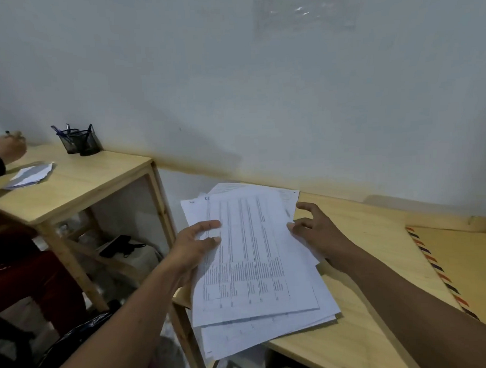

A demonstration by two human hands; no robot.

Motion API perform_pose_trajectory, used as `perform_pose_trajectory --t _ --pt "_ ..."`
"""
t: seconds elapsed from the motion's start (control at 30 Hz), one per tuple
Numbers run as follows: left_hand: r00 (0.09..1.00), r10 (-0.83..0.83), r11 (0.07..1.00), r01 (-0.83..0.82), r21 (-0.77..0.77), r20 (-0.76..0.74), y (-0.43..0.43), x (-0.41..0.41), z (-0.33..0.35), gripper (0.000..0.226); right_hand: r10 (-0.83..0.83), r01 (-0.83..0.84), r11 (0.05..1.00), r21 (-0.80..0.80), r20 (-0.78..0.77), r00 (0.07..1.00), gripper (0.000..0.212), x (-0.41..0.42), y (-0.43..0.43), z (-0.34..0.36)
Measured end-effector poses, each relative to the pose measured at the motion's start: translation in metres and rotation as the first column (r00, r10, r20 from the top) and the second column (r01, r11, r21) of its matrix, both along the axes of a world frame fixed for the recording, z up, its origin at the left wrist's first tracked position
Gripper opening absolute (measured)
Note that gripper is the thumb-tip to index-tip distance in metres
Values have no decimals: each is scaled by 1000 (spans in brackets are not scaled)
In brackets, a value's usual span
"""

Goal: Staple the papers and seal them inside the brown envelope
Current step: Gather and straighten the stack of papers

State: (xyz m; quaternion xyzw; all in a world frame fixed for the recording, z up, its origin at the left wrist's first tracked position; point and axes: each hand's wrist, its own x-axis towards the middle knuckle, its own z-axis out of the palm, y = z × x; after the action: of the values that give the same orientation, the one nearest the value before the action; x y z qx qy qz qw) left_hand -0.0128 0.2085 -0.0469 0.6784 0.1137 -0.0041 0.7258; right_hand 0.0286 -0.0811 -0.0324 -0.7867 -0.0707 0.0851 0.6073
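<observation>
While loose stack of white printed paper sheets (255, 255) lies fanned, unaligned, on near-left edge of light wooden desk (376, 248), left hand (194, 246) and right hand (318, 230) rest open-fingered on its sides; gripping unclear. Stapling not done, stapler unseen; brown envelope with striped border (470, 266) waits far right, unfilled.

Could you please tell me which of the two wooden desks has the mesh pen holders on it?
The left desk, beside the wall; the pen holders stand at its back edge. The nearer desk holds printed papers instead.

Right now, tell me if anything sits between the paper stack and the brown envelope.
Nothing visible does. The papers lie fanned under the left hand and right hand; only bare desk separates them from the brown envelope to the right.
</observation>
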Motion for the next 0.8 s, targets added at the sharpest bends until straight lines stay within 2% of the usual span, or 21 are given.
perform_pose_trajectory --t 0.1,0.17,0.27,0.33,0.43,0.53,0.67,0.8 --pt "997 73 997 -73 -1 9 12 -4 8 28 -26 58 974 -221 143 989 39 13 7 -3" --pt "991 129 992 -129 13 22 18 -5 14 28 36 43 922 -385 197 980 40 19 10 -12" --pt "982 185 983 -185 -4 34 26 -5 20 28 178 -28 742 -670 157 971 55 28 17 -31" --pt "982 188 982 -188 -28 28 30 -4 22 29 241 0 614 -789 187 952 59 28 23 -34" --pt "986 169 983 -168 -74 4 34 -4 25 30 242 73 612 -787 274 931 50 21 18 -29" --pt "991 132 988 -131 -86 -3 30 -4 28 30 305 80 542 -837 284 909 26 9 0 -22" --pt "996 89 994 -88 -58 4 20 2 29 31 261 137 528 -838 314 913 32 -1 -36 -20" --pt "999 -21 1000 21 1 -25 4 7 29 30 159 300 403 -865 389 907 34 -1 -67 -20"
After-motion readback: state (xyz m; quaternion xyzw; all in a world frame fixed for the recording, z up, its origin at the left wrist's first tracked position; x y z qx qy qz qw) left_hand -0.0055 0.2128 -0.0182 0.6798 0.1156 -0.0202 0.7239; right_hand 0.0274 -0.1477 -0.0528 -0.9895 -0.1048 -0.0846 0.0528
